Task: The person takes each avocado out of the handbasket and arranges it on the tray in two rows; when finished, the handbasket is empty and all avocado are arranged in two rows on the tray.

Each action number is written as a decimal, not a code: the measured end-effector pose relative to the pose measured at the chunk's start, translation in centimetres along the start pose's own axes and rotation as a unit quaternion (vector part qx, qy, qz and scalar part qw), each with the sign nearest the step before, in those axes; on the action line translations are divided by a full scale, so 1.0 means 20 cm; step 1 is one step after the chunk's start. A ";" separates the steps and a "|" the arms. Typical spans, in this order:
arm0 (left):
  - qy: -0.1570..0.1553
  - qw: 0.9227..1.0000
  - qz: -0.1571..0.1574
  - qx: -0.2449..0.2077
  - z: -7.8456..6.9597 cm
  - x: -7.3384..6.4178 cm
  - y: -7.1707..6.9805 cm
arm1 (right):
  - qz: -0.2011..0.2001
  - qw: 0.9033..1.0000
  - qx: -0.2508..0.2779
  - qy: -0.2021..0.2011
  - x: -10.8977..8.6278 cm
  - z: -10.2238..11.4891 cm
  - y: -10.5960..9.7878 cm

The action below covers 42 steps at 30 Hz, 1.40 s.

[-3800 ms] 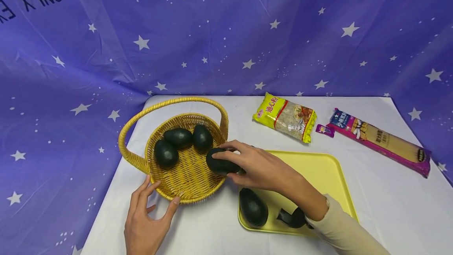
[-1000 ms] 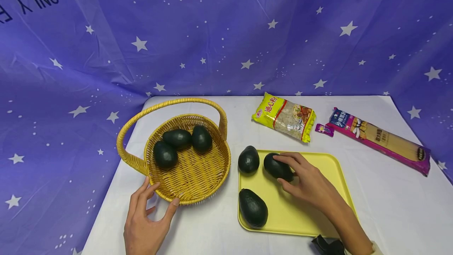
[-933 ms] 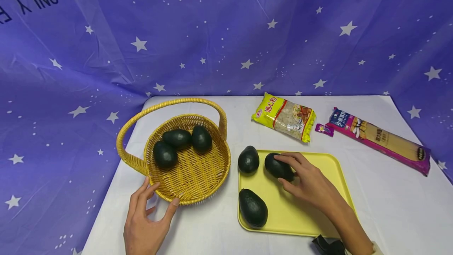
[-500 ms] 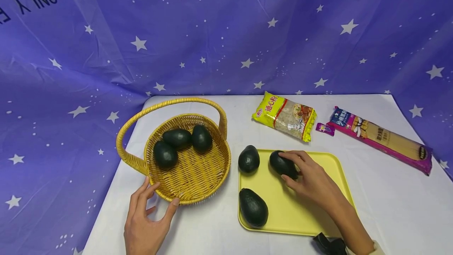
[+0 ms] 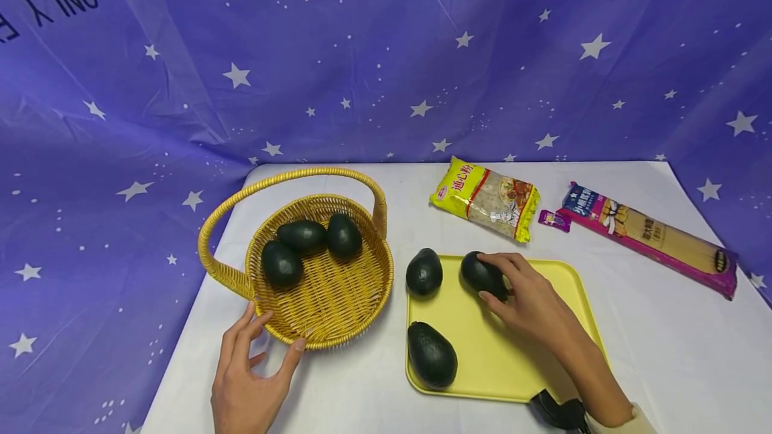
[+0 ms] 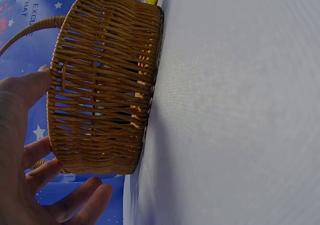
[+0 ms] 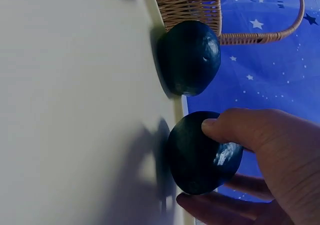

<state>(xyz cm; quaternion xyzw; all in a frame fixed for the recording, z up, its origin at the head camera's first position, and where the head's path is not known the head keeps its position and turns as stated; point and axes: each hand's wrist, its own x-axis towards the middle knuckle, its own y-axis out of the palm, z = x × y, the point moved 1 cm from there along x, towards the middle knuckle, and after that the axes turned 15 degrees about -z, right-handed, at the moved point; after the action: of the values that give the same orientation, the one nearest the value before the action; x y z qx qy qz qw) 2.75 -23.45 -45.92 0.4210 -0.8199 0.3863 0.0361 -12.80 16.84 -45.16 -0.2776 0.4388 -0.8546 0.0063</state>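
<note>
My right hand [image 5: 531, 300] grips a dark green avocado [image 5: 484, 274] between thumb and fingers, close over the back half of the yellow tray [image 5: 500, 367]. In the right wrist view, the thumb lies on one side of this avocado [image 7: 200, 155] and the fingers on the other. Two more avocados are on the tray, one at its back left corner [image 5: 424, 273], one at its front left [image 5: 431, 355]. My left hand [image 5: 250, 374] touches the near rim of the wicker basket [image 5: 328, 340] with spread fingers, thumb tip at the rim. Three avocados [image 5: 303, 237] lie inside the basket.
A yellow pasta bag [image 5: 488, 199], a small purple packet [image 5: 555, 220] and a long noodle pack [image 5: 651, 236] lie along the back right of the white table. The basket's tall handle [image 5: 295, 173] arches over its back. A black strap-like piece [image 5: 557, 414] sits by my right wrist.
Since the earliest frame, my right hand has brought the avocado from the basket's right rim over to the tray. In the last second it shifted slightly right and back. My left hand has stayed put.
</note>
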 end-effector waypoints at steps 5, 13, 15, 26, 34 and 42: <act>0.001 1.000 -0.002 -0.002 0.00 0.00 0.00 | 0.015 1.000 -0.020 0.016 0.00 0.01 -0.01; -0.002 1.000 0.000 -0.003 0.01 0.00 0.00 | 0.008 0.999 -0.033 0.010 0.00 0.01 -0.02; -0.003 1.000 0.002 -0.002 0.00 0.00 0.00 | 0.009 0.999 -0.039 0.013 -0.01 0.01 -0.02; -0.008 1.000 0.009 -0.003 0.00 0.01 0.00 | -0.010 0.998 -0.059 -0.007 0.00 0.04 -0.03; -0.009 1.000 0.012 -0.001 0.00 0.01 0.00 | -0.046 0.997 -0.049 -0.049 0.02 0.08 -0.04; -0.007 1.000 0.009 -0.003 0.00 0.01 0.00 | -0.057 0.994 -0.030 -0.092 0.06 0.16 -0.07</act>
<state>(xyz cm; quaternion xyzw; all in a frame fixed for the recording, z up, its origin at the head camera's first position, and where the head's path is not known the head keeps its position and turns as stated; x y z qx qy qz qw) 2.70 -23.57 -45.93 0.4161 -0.8252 0.3811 0.0276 -11.99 15.02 -42.07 -0.3800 0.4449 -0.8109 -0.0106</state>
